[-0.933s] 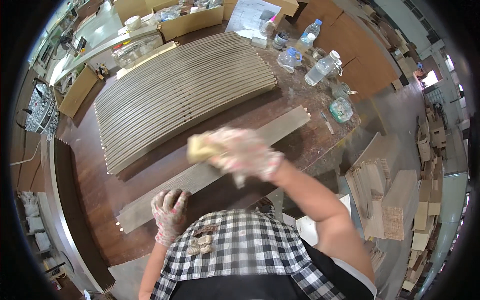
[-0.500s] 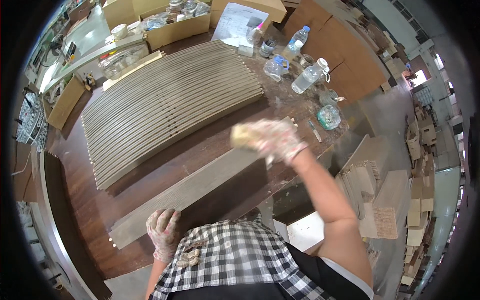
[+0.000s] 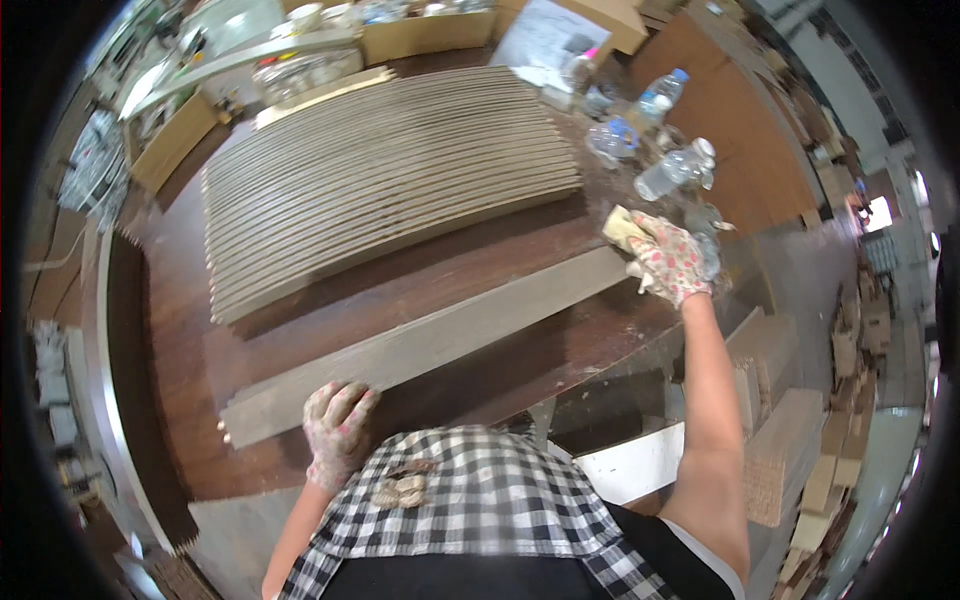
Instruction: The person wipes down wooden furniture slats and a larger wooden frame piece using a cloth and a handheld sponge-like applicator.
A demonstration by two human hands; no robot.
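Note:
A long grey-brown wooden slat [image 3: 440, 335] with small pegs at its left end lies slantwise on the brown table [image 3: 185, 400] in front of me. My left hand [image 3: 340, 425], in a white glove with red spots, has its fingers curled over the slat's near edge toward the left end. My right hand [image 3: 672, 262], gloved alike, grips a pale yellow sponge [image 3: 624, 229] at the slat's far right end. Whether the sponge touches the wood there I cannot tell. Beyond the slat, many similar slats stand side by side in a wide row [image 3: 390, 180].
Clear plastic bottles [image 3: 675, 170] and a jug with a blue handle [image 3: 612, 138] stand at the back right. Cartons [image 3: 430, 38] and a paper sheet [image 3: 548, 42] lie at the back. A dark, metal-edged panel [image 3: 130, 390] runs along the left. More wooden pieces [image 3: 785, 450] are stacked at right.
My right hand has moved right with the sponge, from above the slat to its right end. My left hand stays at the near edge. The whole view has shifted slightly.

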